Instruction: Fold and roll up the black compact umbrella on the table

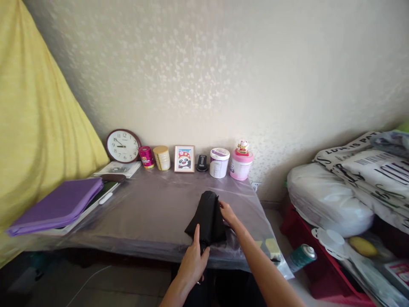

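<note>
A black folding umbrella (207,215) lies over the near part of the table, its loose canopy pointing toward the wall and its folds flared out at the near end. My left hand (194,258) is closed around the handle end at the table's front edge, index finger stretched along the fabric. On the canopy's right side, my right hand (227,212) has its fingers closed at the cloth edge; the fingertips are partly hidden behind the fabric.
Along the wall stand a clock (123,146), a pink tin (146,157), a yellow-lidded jar (162,158), a framed panda picture (184,159), a white tub (219,163) and a pink tub (241,165). Left lies a purple folder (59,204); right, a red bin (322,277) and a spray can (302,257).
</note>
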`<state>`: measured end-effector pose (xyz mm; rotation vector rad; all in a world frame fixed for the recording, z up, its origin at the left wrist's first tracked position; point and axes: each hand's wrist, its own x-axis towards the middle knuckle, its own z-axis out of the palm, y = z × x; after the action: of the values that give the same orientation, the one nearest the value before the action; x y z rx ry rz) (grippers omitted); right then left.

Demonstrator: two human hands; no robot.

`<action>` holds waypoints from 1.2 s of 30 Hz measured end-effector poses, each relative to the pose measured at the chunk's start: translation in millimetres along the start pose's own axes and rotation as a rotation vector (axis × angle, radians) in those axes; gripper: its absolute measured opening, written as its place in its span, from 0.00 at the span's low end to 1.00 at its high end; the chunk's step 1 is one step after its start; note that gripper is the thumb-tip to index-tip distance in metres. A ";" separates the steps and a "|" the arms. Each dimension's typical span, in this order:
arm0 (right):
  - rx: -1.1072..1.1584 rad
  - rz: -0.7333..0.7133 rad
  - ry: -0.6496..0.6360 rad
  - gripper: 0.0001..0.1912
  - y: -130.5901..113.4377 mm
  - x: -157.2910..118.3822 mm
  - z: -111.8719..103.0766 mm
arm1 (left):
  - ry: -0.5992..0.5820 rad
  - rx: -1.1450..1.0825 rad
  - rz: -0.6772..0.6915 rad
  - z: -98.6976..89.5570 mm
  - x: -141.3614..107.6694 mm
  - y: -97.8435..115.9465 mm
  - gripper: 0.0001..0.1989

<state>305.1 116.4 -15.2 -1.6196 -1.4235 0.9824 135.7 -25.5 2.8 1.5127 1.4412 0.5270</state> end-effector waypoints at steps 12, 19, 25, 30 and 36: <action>-0.273 -0.044 0.004 0.14 -1.7 5.3 7.3 | -0.045 -0.150 -0.002 -4.7 0.5 -3.7 0.36; -0.293 0.018 0.036 0.15 -10.9 1.6 11.0 | -0.047 -0.103 -0.012 -4.6 1.1 -1.0 0.36; -0.294 0.098 0.133 0.21 -19.9 -5.8 24.4 | 0.016 0.120 -0.014 -2.3 -1.5 10.5 0.37; -0.308 0.126 0.229 0.26 -29.3 -14.7 41.2 | 0.087 0.435 -0.041 9.5 0.8 17.5 0.36; -0.361 0.124 0.278 0.32 -38.7 -21.2 49.9 | 0.088 0.577 -0.050 22.2 4.1 25.5 0.34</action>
<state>242.0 101.5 0.1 -2.0383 -1.3736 0.5561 168.3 -25.4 12.8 1.9057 1.7931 0.1456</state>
